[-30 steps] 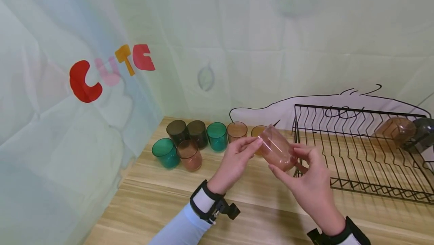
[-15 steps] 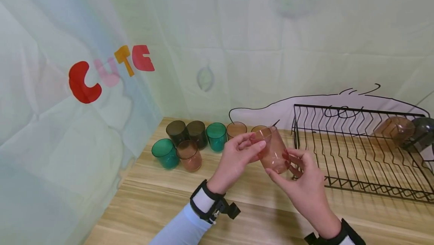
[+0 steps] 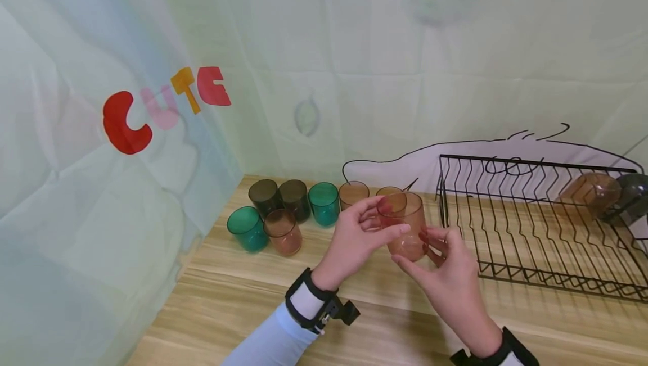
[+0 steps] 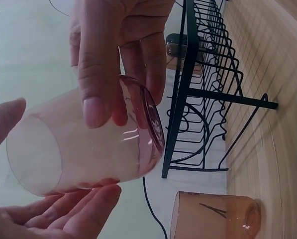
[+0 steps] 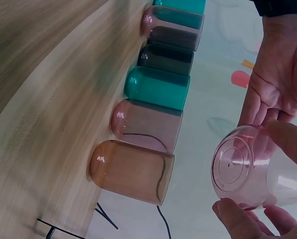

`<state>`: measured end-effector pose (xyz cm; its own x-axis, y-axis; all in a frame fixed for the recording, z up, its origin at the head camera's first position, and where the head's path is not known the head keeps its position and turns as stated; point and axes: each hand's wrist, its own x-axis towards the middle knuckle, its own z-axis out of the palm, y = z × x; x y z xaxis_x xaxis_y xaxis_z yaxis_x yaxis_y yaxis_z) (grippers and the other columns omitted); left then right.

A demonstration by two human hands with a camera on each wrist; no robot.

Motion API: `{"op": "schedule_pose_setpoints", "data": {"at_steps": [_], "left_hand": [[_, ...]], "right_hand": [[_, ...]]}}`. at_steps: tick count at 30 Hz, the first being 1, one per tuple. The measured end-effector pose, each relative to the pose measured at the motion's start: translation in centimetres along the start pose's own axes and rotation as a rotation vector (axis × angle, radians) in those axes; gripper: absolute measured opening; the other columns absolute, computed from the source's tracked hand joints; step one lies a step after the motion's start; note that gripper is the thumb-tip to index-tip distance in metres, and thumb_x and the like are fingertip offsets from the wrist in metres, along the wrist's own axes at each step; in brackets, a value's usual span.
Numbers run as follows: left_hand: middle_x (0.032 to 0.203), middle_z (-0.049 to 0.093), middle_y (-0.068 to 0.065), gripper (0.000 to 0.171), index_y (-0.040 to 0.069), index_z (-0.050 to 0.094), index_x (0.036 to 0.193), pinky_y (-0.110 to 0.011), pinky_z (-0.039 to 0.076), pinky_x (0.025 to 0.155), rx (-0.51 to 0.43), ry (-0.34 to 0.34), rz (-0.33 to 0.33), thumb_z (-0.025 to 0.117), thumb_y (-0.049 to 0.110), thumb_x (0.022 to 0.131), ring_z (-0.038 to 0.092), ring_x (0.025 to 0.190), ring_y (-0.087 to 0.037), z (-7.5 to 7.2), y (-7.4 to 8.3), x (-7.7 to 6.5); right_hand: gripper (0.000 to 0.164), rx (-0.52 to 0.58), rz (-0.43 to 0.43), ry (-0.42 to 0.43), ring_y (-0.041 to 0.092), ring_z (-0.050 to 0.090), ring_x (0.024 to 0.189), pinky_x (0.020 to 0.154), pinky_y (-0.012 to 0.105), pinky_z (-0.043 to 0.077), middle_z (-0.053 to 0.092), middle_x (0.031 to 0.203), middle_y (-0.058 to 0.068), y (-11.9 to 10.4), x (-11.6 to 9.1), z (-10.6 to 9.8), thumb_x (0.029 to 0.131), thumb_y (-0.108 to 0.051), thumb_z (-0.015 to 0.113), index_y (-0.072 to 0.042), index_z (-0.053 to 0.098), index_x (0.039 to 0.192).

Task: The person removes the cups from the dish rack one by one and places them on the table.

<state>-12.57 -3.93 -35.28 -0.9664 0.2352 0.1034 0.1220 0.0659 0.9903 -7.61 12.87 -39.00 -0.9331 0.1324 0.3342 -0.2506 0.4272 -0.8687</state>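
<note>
A clear pink glass (image 3: 411,228) is held up above the table between both hands, its mouth tilted up and toward the left. My left hand (image 3: 356,242) grips it near the rim, thumb on the near side and fingers behind. Lower down, near the base, my right hand (image 3: 450,276) pinches it between thumb and fingers. The round base of the pink glass (image 4: 150,119) shows in the left wrist view, below the right hand's fingers. Behind it an amber glass (image 5: 133,172) stands upright, partly covered in the head view.
A black wire dish rack (image 3: 526,231) stands at the right, with a brownish glass (image 3: 589,197) and a dark glass (image 3: 633,200) at its far end. Left along the wall stand dark glasses (image 3: 295,200), teal glasses (image 3: 324,204) and pinkish glasses (image 3: 283,232) on the wooden table (image 3: 233,310).
The pink glass has turned more upright and dropped slightly, its base swinging left. The left hand's fingers have moved further round the rim; the right hand has shifted a little left.
</note>
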Motion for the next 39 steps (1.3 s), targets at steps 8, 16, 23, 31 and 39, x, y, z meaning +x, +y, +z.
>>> {"op": "schedule_pose_setpoints", "data": {"at_steps": [8, 16, 23, 31, 39], "left_hand": [[0.110, 0.065, 0.006, 0.063, 0.016, 0.056, 0.125, -0.029, 0.053, 0.086, 0.033, 0.005, 0.034, 0.081, 0.035, 0.071, 0.064, 0.098, -0.011, 0.1, -0.1, -0.1], [0.114, 0.064, 0.001, 0.062, 0.014, 0.055, 0.127, -0.028, 0.053, 0.088, 0.044, -0.007, 0.059, 0.081, 0.028, 0.073, 0.064, 0.104, -0.015, -0.5, 0.3, -0.4], [0.113, 0.064, 0.002, 0.062, 0.020, 0.054, 0.127, -0.031, 0.052, 0.090, 0.092, 0.003, 0.060, 0.082, 0.024, 0.072, 0.062, 0.105, -0.014, -1.3, -0.2, -1.0], [0.119, 0.061, 0.001, 0.069, 0.023, 0.051, 0.129, -0.031, 0.050, 0.093, 0.149, 0.076, 0.073, 0.082, 0.035, 0.069, 0.059, 0.110, -0.015, -3.9, -3.1, -1.6], [0.120, 0.060, -0.009, 0.071, 0.012, 0.049, 0.130, -0.039, 0.048, 0.097, 0.129, 0.241, -0.027, 0.083, 0.024, 0.069, 0.057, 0.113, -0.027, -6.3, -4.8, -3.3]], "right_hand": [[0.067, -0.070, -0.030, 0.011, 0.024, 0.062, 0.110, 0.085, 0.027, 0.053, 0.056, 0.120, 0.003, 0.1, -0.2, 0.4, 0.062, -0.023, 0.088, -0.006, 0.045, 0.111], [0.061, -0.146, -0.113, -0.009, 0.021, 0.062, 0.108, 0.085, 0.030, 0.054, 0.059, 0.119, 0.003, 0.3, -0.1, 0.2, 0.064, -0.021, 0.087, -0.006, 0.049, 0.110], [0.059, -0.242, -0.135, -0.055, 0.024, 0.061, 0.104, 0.085, 0.040, 0.053, 0.063, 0.116, 0.006, 0.4, -0.2, -0.2, 0.067, -0.024, 0.085, -0.007, 0.055, 0.115], [0.064, -0.279, -0.143, -0.046, 0.023, 0.060, 0.106, 0.088, 0.038, 0.052, 0.062, 0.119, 0.005, 0.8, -0.3, -0.8, 0.067, -0.025, 0.084, -0.008, 0.055, 0.121], [0.063, -0.287, -0.154, -0.044, 0.023, 0.059, 0.106, 0.088, 0.040, 0.051, 0.063, 0.118, 0.006, 1.2, 0.0, -1.5, 0.067, -0.022, 0.084, -0.007, 0.055, 0.121]]}}
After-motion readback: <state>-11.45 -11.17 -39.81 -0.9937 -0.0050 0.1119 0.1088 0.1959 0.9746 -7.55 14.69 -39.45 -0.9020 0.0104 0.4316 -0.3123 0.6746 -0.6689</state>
